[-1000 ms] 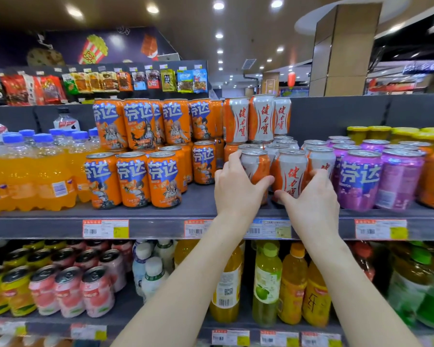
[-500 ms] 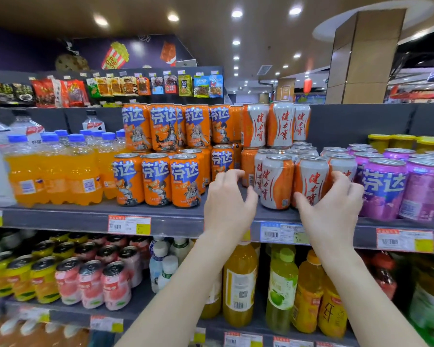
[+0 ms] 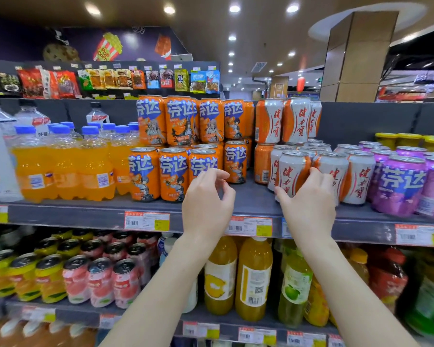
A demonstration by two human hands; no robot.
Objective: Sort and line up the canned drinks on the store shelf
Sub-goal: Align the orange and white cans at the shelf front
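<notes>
Right hand (image 3: pixel 308 205) gripping white-and-orange metal drink can (image 3: pixel 291 175) with red script, left hand (image 3: pixel 206 204) loosely curled, empty, before orange cans (image 3: pixel 173 172).

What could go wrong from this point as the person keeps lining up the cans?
1. The right hand touches the front white-and-orange can, which stands near the shelf edge; a pull could tip it off.
2. More white-and-orange cans are stacked on top; jostling the lower row might topple them.
3. The left hand hovers open, in front of the orange cans, holding nothing; a careless sweep could knock the nearest one.
</notes>
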